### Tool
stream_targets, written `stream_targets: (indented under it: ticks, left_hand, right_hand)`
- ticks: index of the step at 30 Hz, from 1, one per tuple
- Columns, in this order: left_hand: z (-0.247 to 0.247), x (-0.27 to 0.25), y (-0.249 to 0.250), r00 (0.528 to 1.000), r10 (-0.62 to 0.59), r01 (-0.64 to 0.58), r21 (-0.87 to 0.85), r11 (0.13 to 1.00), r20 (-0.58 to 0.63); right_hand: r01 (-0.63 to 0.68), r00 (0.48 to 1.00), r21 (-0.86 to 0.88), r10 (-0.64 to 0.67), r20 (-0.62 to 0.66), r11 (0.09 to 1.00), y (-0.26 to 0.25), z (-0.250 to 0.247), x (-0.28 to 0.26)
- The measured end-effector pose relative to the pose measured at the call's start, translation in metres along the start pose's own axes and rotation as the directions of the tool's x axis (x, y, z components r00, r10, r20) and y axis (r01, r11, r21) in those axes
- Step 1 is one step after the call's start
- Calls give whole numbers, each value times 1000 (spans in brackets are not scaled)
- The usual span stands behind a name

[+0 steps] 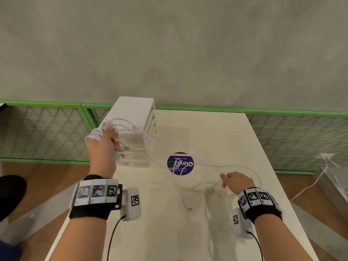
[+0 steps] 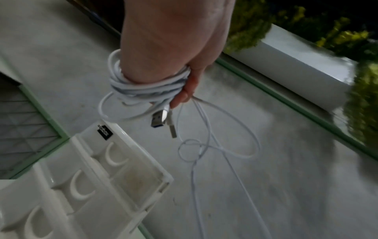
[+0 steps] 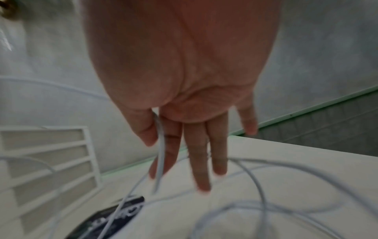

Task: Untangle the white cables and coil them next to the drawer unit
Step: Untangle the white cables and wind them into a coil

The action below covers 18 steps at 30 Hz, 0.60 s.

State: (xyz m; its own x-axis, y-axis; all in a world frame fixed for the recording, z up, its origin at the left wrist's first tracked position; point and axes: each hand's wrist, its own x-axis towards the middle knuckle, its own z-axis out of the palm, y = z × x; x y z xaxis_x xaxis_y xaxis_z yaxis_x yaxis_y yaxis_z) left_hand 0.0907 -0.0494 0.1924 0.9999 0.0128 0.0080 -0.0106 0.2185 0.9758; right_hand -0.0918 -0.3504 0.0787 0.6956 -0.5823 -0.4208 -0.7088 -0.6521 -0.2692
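Observation:
My left hand (image 1: 107, 135) is raised in front of the white drawer unit (image 1: 138, 112) and grips a coil of white cable (image 2: 143, 88) wound round its fingers. Two USB plugs (image 2: 162, 118) hang below that coil. Loose white cable (image 1: 207, 165) runs from it across the white table (image 1: 216, 132) to my right hand (image 1: 225, 178). In the right wrist view the right hand (image 3: 158, 155) pinches one strand (image 3: 161, 145) between thumb and index finger, the other fingers straight. More cable loops (image 1: 180, 193) lie on the table below, ending in a plug (image 1: 189, 208).
A round purple sticker (image 1: 180, 163) lies on the table right of the drawer unit. A green-framed mesh fence (image 1: 293, 132) runs behind the table. Another white cable (image 1: 308, 187) trails on the floor at right. A dark shoe (image 1: 10, 193) shows at left.

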Motion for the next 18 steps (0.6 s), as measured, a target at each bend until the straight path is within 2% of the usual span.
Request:
stream_targets:
  ticks: [2, 4, 5, 7, 8, 10, 11, 12, 13, 15, 16, 18]
  left_hand:
    - [-7, 5, 3, 1000, -7, 7, -22, 1000, 2]
    - [-6, 4, 0, 999, 3, -3, 7, 1000, 37]
    - [-2, 1, -2, 999, -8, 7, 20, 1000, 52]
    - [5, -4, -5, 995, -57, 56, 15, 998, 83]
    - [8, -5, -6, 991, -74, 74, 8, 997, 107]
    - [14, -9, -7, 983, -84, 83, 11, 996, 165]
    - [17, -11, -8, 978, -82, 78, 26, 997, 190]
    - [19, -13, -8, 974, -78, 71, 43, 997, 211]
    - [22, -17, -8, 971, -75, 64, 58, 996, 228]
    - [28, -23, -8, 965, -72, 54, 77, 996, 254]
    - [31, -25, -8, 962, -71, 49, 89, 995, 265]
    - [36, -29, -8, 955, -85, 54, 118, 992, 284]
  right_hand:
    - [-83, 996, -11, 83, 16, 996, 8, 3, 1]
    - [-59, 993, 85, 67, -93, 995, 9, 3, 8]
    - [4, 980, 166, 30, -197, 986, 5, 2, 10]
    - [175, 920, 257, -65, -386, 951, -8, -6, 13]
    - [226, 914, 293, -98, -394, 929, -17, -11, 12]
    - [182, 972, 355, -113, -205, 917, -32, -23, 11]
    - [134, 990, 315, -111, -92, 940, -38, -27, 9]
    - [111, 994, 258, -109, -23, 960, -45, -32, 5]
    - [111, 994, 214, -111, -12, 970, -50, -35, 2]
    - [206, 974, 190, -183, -133, 960, -63, -41, -9]
    - [302, 938, 224, -248, -241, 927, -70, -42, -15]
    - [498, 834, 394, -302, -462, 772, -88, -47, -28]
